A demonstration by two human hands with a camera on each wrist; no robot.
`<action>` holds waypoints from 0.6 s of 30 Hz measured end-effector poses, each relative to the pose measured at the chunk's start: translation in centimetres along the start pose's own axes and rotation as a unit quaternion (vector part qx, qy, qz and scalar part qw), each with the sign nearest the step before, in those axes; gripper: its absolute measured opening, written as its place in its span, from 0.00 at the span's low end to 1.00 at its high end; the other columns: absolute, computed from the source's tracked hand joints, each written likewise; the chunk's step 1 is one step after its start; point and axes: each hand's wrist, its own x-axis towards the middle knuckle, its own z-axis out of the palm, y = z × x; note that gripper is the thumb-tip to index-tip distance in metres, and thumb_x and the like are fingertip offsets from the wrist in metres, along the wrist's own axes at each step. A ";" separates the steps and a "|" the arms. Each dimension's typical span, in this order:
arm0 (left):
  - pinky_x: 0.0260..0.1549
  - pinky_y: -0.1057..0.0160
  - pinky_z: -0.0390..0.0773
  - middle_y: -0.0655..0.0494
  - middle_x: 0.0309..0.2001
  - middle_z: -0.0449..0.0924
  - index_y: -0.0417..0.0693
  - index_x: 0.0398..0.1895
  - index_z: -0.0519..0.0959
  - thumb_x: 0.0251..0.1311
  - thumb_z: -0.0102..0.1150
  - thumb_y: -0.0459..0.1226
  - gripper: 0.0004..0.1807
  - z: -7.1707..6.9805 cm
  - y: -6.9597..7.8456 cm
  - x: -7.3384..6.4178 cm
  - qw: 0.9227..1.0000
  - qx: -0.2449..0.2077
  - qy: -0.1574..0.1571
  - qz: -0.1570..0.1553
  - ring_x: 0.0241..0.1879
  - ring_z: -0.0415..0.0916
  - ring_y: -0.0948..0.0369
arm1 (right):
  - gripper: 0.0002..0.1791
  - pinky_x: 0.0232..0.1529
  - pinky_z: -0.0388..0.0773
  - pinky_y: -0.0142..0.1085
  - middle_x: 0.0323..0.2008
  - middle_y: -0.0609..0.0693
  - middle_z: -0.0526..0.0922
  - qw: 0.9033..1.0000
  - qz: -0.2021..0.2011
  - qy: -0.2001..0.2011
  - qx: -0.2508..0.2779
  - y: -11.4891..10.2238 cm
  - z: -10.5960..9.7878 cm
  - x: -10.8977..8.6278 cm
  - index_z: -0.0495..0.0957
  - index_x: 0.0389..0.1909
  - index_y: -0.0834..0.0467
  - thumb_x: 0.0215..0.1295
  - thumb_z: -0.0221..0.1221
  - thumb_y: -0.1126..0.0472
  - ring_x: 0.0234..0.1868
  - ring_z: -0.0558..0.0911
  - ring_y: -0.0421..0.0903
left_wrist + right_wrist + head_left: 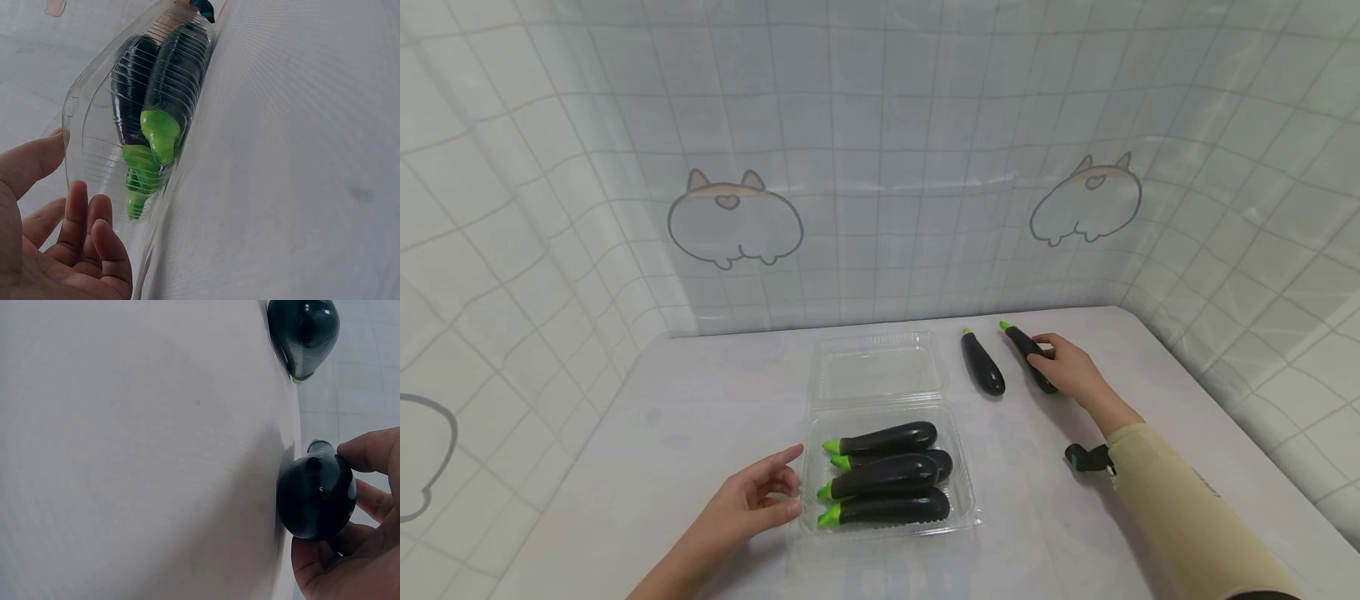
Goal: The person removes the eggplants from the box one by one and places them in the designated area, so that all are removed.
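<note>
My right hand [1063, 367] grips an eggplant [1026, 354] lying at the back right of the table, fingers and thumb on either side of its dark body. The right wrist view shows this eggplant [317, 497] end-on, low against the tabletop. Just left of it lies another eggplant [982, 364] with a green stem. Several eggplants [887, 473] lie in the base of a clear plastic clamshell box [966, 467], green ends pointing left. Beside the box's left wall is my left hand [756, 496], its fingers loosely bent, fingertips right at the rim.
The box's clear lid [876, 371] lies folded back behind the base. A dark device [1086, 457] is worn at the right wrist, under the beige sleeve [1187, 508]. Sheets with grid lines [880, 125] hang behind the table and at both sides.
</note>
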 end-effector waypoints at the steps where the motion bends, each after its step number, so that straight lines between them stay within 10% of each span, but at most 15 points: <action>1: 0.46 0.63 0.78 0.40 0.50 0.72 0.41 0.74 0.61 0.63 0.65 0.35 0.37 0.0 0.0 0.0 1.000 0.000 0.000 0.001 0.48 0.75 0.53 | 0.31 0.54 0.73 0.56 0.63 0.71 0.70 1.000 0.001 0.000 0.001 0.0 0.0 0.0 0.61 0.71 0.61 0.73 0.52 0.51 0.60 0.73 0.64; 18: 0.45 0.63 0.79 0.40 0.49 0.72 0.42 0.74 0.61 0.62 0.66 0.36 0.38 0.2 0.1 0.0 1.000 0.005 0.008 -0.010 0.48 0.74 0.52 | 0.30 0.54 0.73 0.57 0.63 0.72 0.68 1.000 0.013 -0.002 -0.008 -0.1 0.1 0.3 0.62 0.71 0.62 0.74 0.50 0.51 0.61 0.72 0.66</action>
